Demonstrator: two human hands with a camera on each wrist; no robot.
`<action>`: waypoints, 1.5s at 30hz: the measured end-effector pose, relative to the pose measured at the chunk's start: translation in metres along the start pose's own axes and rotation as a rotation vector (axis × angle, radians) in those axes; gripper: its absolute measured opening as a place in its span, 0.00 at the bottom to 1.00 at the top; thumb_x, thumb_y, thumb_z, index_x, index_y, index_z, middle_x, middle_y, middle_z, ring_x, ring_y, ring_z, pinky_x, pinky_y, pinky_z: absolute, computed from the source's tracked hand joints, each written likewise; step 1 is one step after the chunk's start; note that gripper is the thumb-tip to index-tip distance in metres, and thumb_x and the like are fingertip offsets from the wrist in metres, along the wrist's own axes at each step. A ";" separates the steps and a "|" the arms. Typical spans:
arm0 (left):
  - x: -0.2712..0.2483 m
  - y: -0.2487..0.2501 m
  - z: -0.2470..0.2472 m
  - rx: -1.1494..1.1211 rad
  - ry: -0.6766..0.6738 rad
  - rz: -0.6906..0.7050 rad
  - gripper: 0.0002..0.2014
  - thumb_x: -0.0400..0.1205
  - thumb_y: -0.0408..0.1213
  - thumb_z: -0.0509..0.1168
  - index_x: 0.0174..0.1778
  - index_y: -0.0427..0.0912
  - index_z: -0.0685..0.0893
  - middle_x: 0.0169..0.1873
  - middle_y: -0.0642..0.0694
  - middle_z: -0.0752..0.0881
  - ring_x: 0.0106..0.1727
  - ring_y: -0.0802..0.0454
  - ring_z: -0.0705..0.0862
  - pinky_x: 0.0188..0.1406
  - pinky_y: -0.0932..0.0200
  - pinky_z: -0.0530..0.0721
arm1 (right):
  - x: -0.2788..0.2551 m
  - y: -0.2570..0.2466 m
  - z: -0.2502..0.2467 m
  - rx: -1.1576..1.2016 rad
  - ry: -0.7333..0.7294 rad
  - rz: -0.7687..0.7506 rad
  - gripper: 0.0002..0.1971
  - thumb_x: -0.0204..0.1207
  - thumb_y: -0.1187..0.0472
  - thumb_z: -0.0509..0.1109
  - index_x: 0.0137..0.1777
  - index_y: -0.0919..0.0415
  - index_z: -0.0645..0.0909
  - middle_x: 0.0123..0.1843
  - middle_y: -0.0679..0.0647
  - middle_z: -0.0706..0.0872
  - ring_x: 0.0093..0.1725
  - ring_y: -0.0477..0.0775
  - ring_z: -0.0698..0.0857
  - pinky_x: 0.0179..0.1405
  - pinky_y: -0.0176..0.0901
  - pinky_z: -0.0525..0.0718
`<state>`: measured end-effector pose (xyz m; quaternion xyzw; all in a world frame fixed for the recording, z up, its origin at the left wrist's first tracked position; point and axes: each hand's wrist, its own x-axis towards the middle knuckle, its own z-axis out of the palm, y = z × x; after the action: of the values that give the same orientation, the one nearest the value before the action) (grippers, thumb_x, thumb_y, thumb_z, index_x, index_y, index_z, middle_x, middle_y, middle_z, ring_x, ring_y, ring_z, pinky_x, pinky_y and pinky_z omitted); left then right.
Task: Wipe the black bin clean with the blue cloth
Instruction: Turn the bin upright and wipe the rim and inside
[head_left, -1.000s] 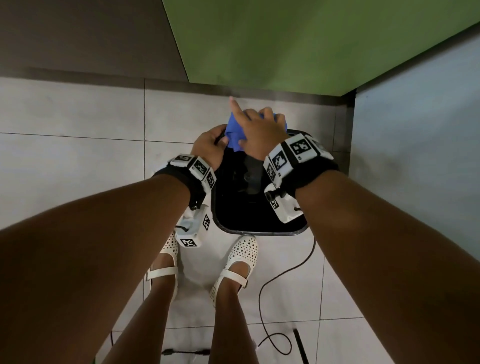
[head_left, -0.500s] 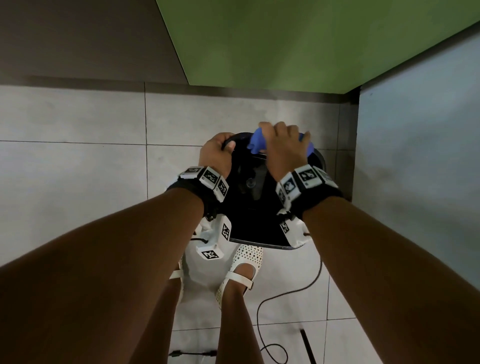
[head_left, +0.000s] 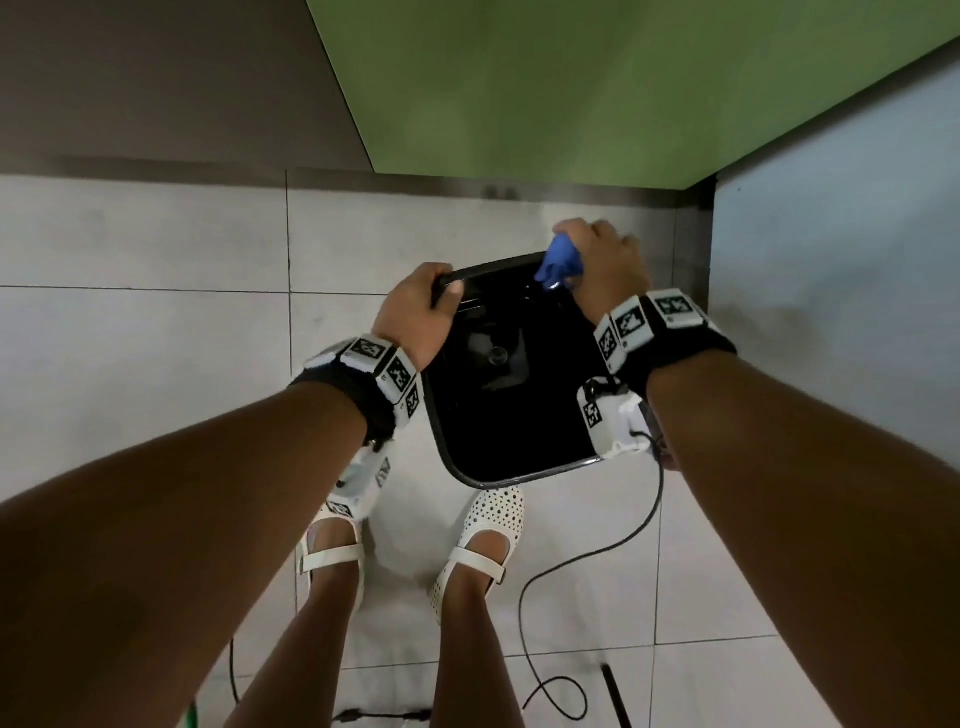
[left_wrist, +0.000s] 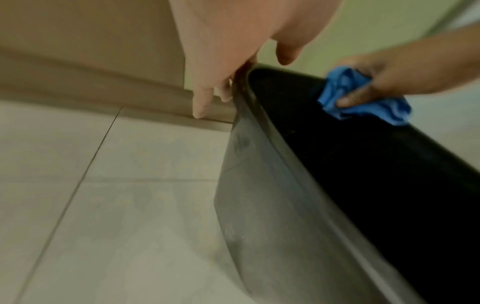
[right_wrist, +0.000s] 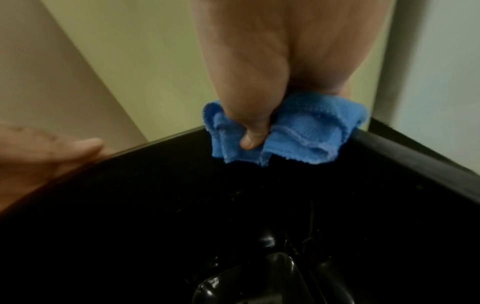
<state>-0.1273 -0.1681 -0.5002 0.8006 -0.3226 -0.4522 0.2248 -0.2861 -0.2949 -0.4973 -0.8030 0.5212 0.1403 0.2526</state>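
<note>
The black bin stands on the tiled floor in front of my feet, seen from above. My left hand grips its far left rim, thumb inside and fingers down the outer wall. My right hand holds the bunched blue cloth against the far right corner of the rim. In the right wrist view my thumb presses the cloth onto the rim's inner edge. The left wrist view shows the cloth at the rim under my right hand.
A green wall and a grey wall meet in a corner just behind the bin. A brown wall stands at the far left. A black cable trails over the floor tiles beside my white shoes.
My right hand has slid the cloth along the bin's far rim from the middle to the right corner. The left hand has kept its hold on the left rim.
</note>
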 end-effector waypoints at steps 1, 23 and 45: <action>0.006 -0.001 -0.002 0.108 -0.058 0.055 0.18 0.86 0.43 0.53 0.68 0.39 0.76 0.66 0.38 0.81 0.72 0.43 0.75 0.71 0.55 0.71 | 0.005 -0.009 0.000 -0.022 -0.004 -0.049 0.28 0.72 0.71 0.66 0.70 0.49 0.70 0.66 0.57 0.75 0.62 0.67 0.73 0.55 0.59 0.77; 0.022 0.003 -0.002 0.178 -0.179 0.095 0.20 0.87 0.47 0.49 0.75 0.51 0.69 0.64 0.40 0.83 0.64 0.38 0.81 0.65 0.47 0.78 | -0.030 -0.032 0.025 0.071 0.049 0.361 0.35 0.77 0.57 0.66 0.80 0.53 0.52 0.74 0.59 0.68 0.71 0.65 0.68 0.66 0.65 0.72; -0.008 -0.003 0.021 -0.025 -0.059 -0.006 0.15 0.87 0.41 0.50 0.67 0.43 0.73 0.53 0.35 0.86 0.55 0.36 0.83 0.55 0.50 0.80 | -0.069 0.020 0.026 0.233 0.045 0.606 0.25 0.79 0.64 0.62 0.74 0.52 0.61 0.72 0.67 0.64 0.67 0.71 0.68 0.63 0.61 0.73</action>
<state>-0.1480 -0.1620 -0.5080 0.7850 -0.3210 -0.4802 0.2238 -0.3320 -0.2340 -0.4905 -0.5799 0.7545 0.1309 0.2779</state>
